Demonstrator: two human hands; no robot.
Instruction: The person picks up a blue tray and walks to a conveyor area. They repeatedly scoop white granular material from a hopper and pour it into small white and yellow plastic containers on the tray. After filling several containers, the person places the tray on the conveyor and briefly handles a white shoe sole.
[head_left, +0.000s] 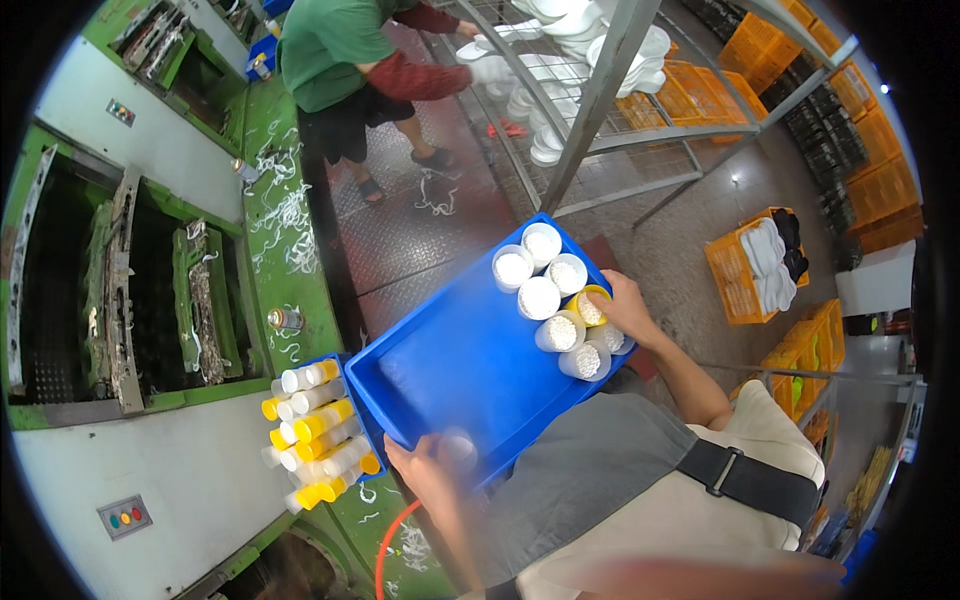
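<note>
A wide blue tray (435, 345) lies at a slant before me, with much of its floor bare. Bunched at its right end are several round translucent cups (540, 298) filled with small white pieces, one of them yellow (588, 308). My right hand (628, 308) is closed over the tray's right edge, with its thumb side against the yellow cup. At the near left corner, my left hand (428, 478) grips the tray's edge. Beside its thumb stands a blurred translucent cup (458, 452). The fingers under the tray are hidden.
Left of the tray, a blue crate (372, 458) holds stacked white and yellow cups (318, 430). Green-framed machines line the left, their ledge (290, 260) strewn with white scraps and spray cans. Ahead, a person in green (340, 60) works at a metal rack (600, 110). Orange crates (740, 280) stand right.
</note>
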